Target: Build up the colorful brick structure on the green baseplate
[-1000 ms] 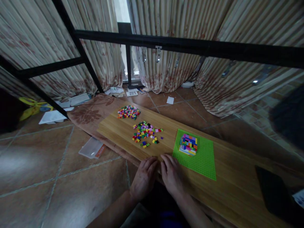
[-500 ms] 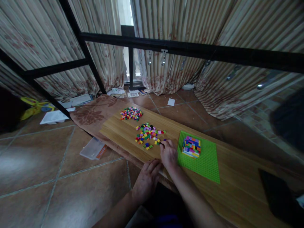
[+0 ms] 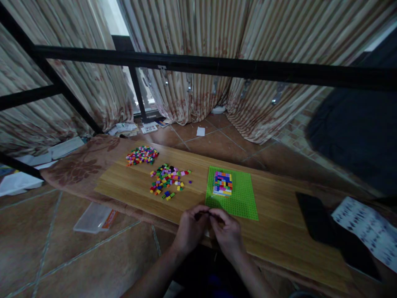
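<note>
Head camera: looking down on a long wooden counter (image 3: 279,217), running from far left to near right; at its near edge, left hand (image 3: 190,229) and right hand (image 3: 228,231) together, fingertips nearly meeting; fingers bent, almost closed, with a small dark spot between; cannot tell whether a held piece or only shadow; probably tip to tip for fine control. Just beyond the right hand, a bright green baseplate (image 3: 238,205), lying flat, likely as steady footing; on it, toward the far left corner, a stacked block of multicoloured bricks (image 3: 223,184), upright, studded top facing up; about square in outline, so no clear long axis; sides roughly in line with the baseplate's edges. Left of the baseplate, a nearer pile of loose bricks (image 3: 166,180), spread thin, perhaps for easy picking of single pieces; one purple-blue brick (image 3: 190,181) just beside it; farther left, a denser pile (image 3: 142,155), well apart, perhaps against mixing; at right, a dark flat object (image 3: 313,215) and a printed sheet (image 3: 361,231).
</note>
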Motion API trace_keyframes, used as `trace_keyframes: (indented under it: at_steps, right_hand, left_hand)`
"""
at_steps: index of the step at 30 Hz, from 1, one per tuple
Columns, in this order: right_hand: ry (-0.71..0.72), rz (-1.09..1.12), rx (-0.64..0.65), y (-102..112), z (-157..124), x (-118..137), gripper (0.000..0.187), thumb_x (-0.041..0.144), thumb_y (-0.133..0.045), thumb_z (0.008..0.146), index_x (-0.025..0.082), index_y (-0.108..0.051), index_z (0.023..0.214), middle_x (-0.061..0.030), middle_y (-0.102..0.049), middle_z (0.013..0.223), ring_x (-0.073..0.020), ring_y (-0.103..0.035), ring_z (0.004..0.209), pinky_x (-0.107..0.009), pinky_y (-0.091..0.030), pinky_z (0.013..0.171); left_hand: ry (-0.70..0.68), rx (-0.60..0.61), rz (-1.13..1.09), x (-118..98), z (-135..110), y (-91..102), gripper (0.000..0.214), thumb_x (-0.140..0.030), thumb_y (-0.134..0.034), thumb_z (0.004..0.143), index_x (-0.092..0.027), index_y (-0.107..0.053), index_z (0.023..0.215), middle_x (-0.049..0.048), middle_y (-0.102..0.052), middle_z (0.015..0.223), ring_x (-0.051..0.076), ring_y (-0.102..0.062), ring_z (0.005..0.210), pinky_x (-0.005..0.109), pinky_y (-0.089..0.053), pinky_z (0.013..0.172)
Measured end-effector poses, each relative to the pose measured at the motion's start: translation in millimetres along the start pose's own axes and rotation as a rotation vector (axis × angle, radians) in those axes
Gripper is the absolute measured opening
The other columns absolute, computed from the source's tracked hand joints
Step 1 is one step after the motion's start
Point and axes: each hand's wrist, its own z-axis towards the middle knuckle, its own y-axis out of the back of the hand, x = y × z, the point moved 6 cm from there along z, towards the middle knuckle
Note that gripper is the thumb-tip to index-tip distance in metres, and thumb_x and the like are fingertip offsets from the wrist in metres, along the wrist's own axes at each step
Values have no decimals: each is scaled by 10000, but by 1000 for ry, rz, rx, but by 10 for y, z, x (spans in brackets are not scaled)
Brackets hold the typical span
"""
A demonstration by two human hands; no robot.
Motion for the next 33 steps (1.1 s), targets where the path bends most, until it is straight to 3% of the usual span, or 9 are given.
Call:
trace_keyframes:
  at_steps: [4,8,13,18,21,25,33]
  right_hand:
    - [-122,107,-4,197,14,-145,176,311,-554,858,238,-687,948,-21,-725,920,-176,-679,872,-299,-531,798]
    - [-145,120,-17,322,23,-228,190,311,-553,851,241,-696,956,-23,-730,921,-186,-680,891,-310,-529,808]
    - [-102,21,-89,547,133,-245,186,338,-555,863,245,-695,944,-26,-717,934,-182,-668,874,-311,-518,797]
    - [67,-207,-245,845,430,-114,196,321,-530,884,214,-687,931,-49,-685,908,-186,-644,841,-313,-508,758]
    - [173,-320,-213,848,599,-54,216,296,-488,913,213,-682,960,-55,-672,913,-187,-629,842,-323,-504,775]
    - [249,-386,-162,745,679,-53,252,280,-446,938,212,-679,1006,-67,-664,960,-189,-621,889,-331,-504,819]
    - [283,-480,-179,662,633,-82,282,278,-442,944,214,-700,1037,-70,-655,995,-191,-607,915,-337,-501,846]
  left_hand:
    - [-23,12,42,-45,43,-198,187,-157,-552,819,-183,-705,924,26,-725,907,148,-667,850,238,-525,793]
    - [-87,19,99,-96,75,-349,245,-105,-517,822,-206,-673,981,9,-720,925,138,-673,873,245,-534,816]
    - [-177,-9,264,-158,153,-446,294,-109,-509,848,-209,-610,1106,26,-699,1019,141,-665,928,271,-542,850]
    - [-413,-124,608,-364,236,-395,326,-144,-475,889,-195,-570,1196,86,-605,1130,186,-580,1043,343,-499,936]
    - [-483,-130,807,-434,291,-405,392,-160,-481,884,-196,-531,1272,112,-536,1218,233,-517,1089,402,-473,948]
    - [-486,-52,984,-415,346,-471,469,-159,-479,872,-209,-488,1339,130,-491,1284,265,-490,1074,447,-449,921]
    - [-511,-23,1058,-334,369,-484,520,-244,-518,870,-216,-446,1384,144,-465,1300,279,-467,1091,444,-422,913]
